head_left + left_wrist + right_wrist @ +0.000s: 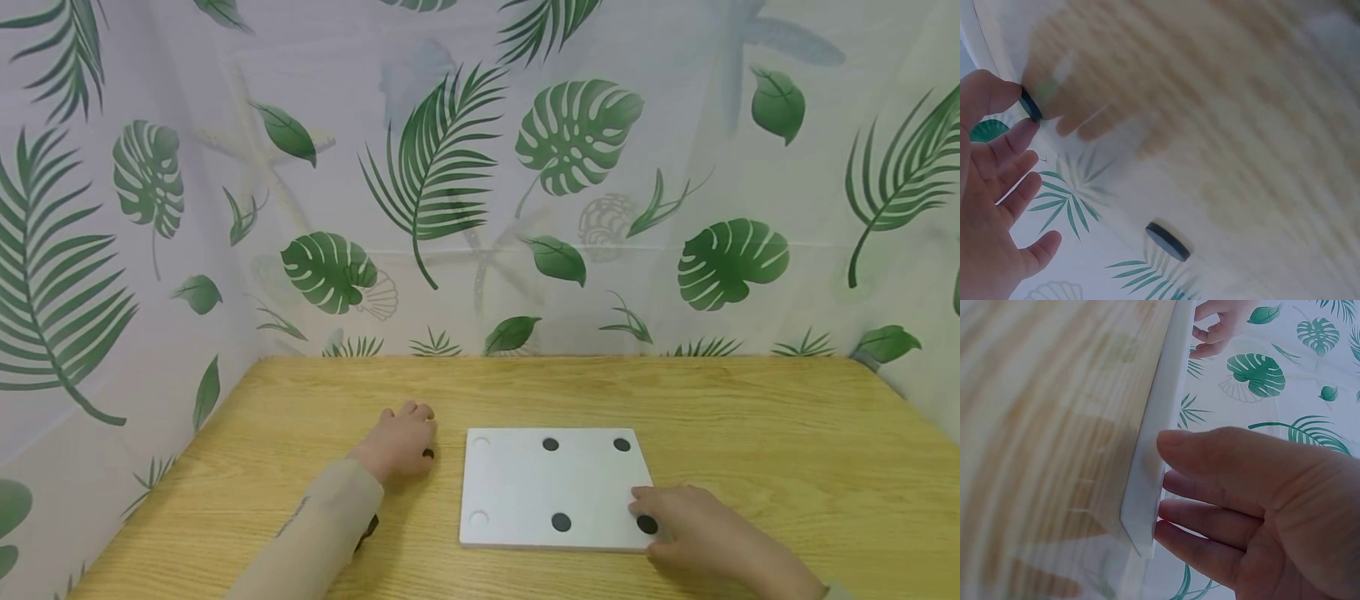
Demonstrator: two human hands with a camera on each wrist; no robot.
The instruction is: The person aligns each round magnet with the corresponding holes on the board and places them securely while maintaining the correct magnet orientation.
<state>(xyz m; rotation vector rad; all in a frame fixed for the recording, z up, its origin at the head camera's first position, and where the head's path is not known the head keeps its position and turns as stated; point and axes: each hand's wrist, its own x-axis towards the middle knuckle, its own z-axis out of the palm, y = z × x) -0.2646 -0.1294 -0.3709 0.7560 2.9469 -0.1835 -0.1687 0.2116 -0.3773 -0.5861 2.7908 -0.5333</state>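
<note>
A white board (517,479) lies flat on the table, with round recesses along its front and back. Black discs fill several of them; the two recesses at the left end are bare. Left of the board, my left hand (401,442) pinches a black disc (1031,104) between thumb and forefinger. Another black disc (1168,241) lies on the table in the left wrist view. My right hand (697,525) holds the board's front right corner, its thumb and fingers bent about the edge. A seated disc (647,524) shows between them in the head view.
The wooden table (787,433) has a glossy surface that reflects the hands. Behind it and along the left side hangs a white curtain (480,317) printed with green leaves.
</note>
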